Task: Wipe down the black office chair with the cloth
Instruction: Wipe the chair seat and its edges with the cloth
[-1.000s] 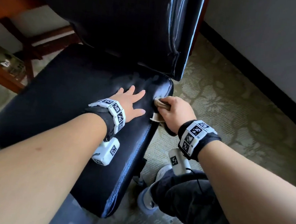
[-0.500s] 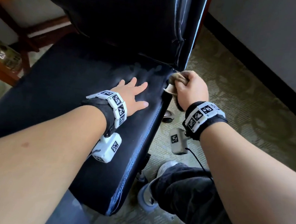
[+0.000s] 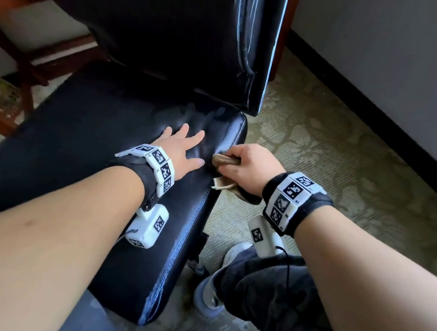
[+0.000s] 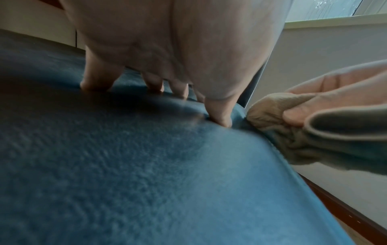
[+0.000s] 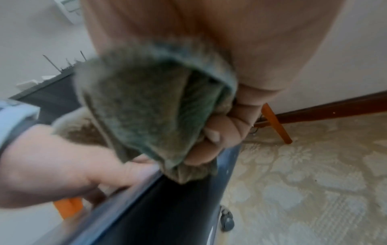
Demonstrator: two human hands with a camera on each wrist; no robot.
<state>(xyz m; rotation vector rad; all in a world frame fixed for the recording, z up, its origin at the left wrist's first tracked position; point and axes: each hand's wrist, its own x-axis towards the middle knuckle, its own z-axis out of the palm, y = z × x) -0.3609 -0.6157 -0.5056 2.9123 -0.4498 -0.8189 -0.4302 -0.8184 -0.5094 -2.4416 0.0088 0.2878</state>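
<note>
The left hand (image 3: pixel 181 150) lies flat with fingers spread and straight, pressing down on the padded seat of the black leather office chair (image 3: pixel 91 142), near the seat's right edge and below the upright backrest. Just beside it, the right hand (image 3: pixel 248 168) has its fingers curled tight around a bunched beige terry cloth (image 3: pixel 224 162), holding it against the seat's right side edge, with a loose end hanging below the hand. The chair stands on a pale patterned carpet (image 3: pixel 328 151), beside a wall with a dark baseboard (image 3: pixel 369 110).

Head cam overhead; wrist cams close (share seat (image 3: pixel 91 142)).
</note>
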